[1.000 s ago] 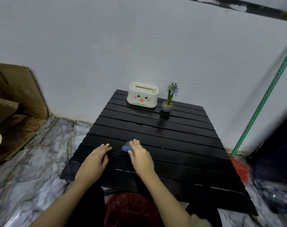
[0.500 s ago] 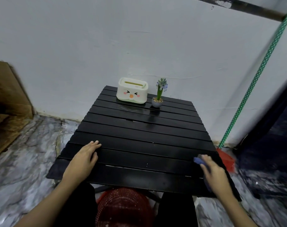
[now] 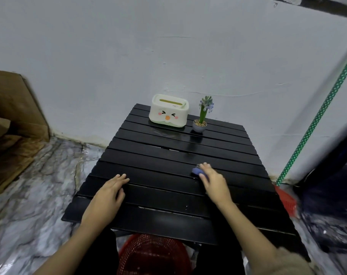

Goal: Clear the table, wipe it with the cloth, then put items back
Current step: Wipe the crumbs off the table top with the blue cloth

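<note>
A black slatted table (image 3: 168,153) stands against the white wall. My right hand (image 3: 214,181) presses a small blue cloth (image 3: 196,171) flat on the table's right middle; most of the cloth is hidden under my fingers. My left hand (image 3: 109,193) rests palm down on the near left part of the table, fingers together and holding nothing. At the far edge sit a cream tissue box with a cartoon face (image 3: 168,111) and, to its right, a small potted plant with purple flowers (image 3: 202,116).
A red mesh basket (image 3: 152,255) sits on the floor under the table's near edge. A green-handled broom (image 3: 315,124) with a red head leans on the wall at the right. Brown cardboard (image 3: 12,116) is stacked at the left. The floor is grey marble.
My right hand slid the cloth from the table's middle out to the right edge, then back inward to the right middle. My left hand stayed flat on the near left.
</note>
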The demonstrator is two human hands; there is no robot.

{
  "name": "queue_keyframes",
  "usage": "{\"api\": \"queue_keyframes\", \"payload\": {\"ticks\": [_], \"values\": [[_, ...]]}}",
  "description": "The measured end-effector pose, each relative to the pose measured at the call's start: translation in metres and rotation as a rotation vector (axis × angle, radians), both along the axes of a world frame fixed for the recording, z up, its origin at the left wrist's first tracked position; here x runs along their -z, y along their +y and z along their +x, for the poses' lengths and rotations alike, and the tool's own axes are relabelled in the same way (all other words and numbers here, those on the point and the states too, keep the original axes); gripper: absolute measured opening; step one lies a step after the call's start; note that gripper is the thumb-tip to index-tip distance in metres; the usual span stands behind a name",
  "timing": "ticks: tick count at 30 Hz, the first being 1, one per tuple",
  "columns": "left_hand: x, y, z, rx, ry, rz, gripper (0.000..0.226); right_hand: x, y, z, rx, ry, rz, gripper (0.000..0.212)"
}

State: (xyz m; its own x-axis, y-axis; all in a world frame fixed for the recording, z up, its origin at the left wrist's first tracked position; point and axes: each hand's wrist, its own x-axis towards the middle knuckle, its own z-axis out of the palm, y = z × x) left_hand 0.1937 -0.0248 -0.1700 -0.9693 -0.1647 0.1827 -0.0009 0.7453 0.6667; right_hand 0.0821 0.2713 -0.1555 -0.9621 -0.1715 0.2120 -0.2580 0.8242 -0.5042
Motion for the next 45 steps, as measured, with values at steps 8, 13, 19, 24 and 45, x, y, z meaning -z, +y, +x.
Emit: {"api": "queue_keyframes", "payload": {"ticks": [8,13,19,24,45], "values": [[-0.001,-0.001,-0.001,0.009,-0.01,-0.009,0.036,0.003,-0.094,0.112,-0.586,-0.11,0.014,0.061],[-0.003,0.0,0.001,0.014,-0.008,-0.017,0.036,-0.012,-0.081,0.156,-0.757,-0.366,-0.184,0.042],[-0.002,0.0,0.003,0.017,-0.023,-0.022,0.036,-0.035,-0.009,0.144,-0.383,-0.303,-0.466,0.047],[-0.002,-0.001,0.003,0.023,-0.031,-0.02,0.037,-0.025,0.046,0.097,0.052,-0.118,-0.191,0.036],[0.0,-0.002,0.001,0.009,-0.015,-0.007,0.036,-0.007,-0.114,0.078,-0.305,-0.105,0.018,0.041]]}}
